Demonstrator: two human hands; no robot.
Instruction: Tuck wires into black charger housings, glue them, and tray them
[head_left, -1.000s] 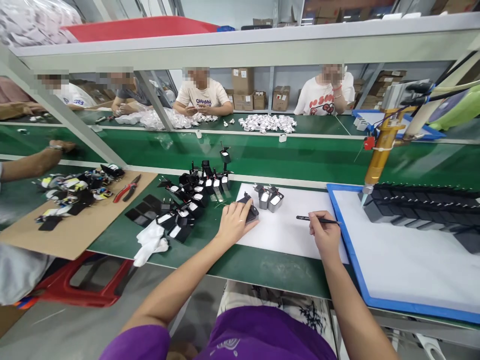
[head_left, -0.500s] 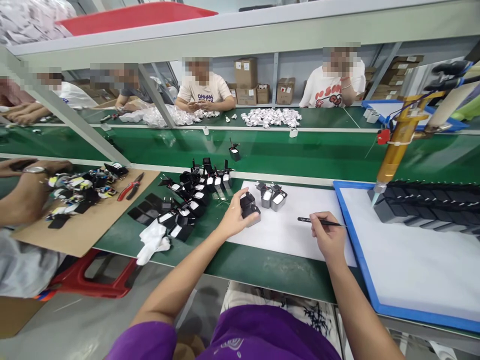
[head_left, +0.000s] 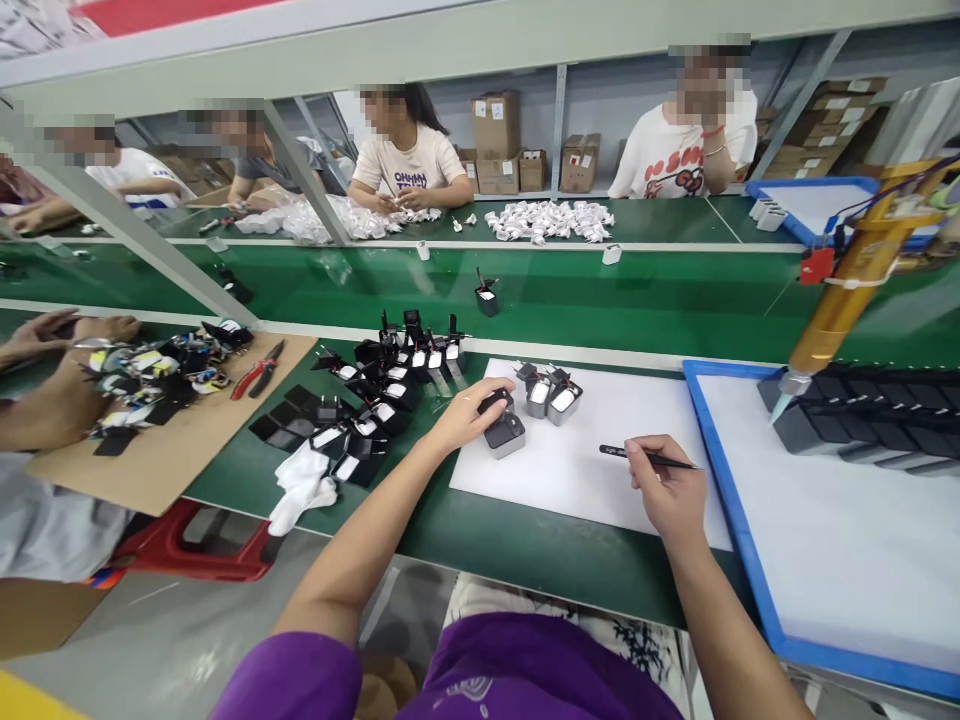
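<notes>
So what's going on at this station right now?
A person at a green bench grips a small black-and-grey unit with the left hand, resting it on a white sheet. The right hand holds a thin black tool over the sheet. Two similar units sit just beyond, and a pile of black parts lies to the left. Other people work across the belt.

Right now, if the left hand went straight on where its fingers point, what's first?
Probably the pair of grey units on the white mat, just beyond the grey-black unit the left hand holds. Depth is hard to judge.
</notes>
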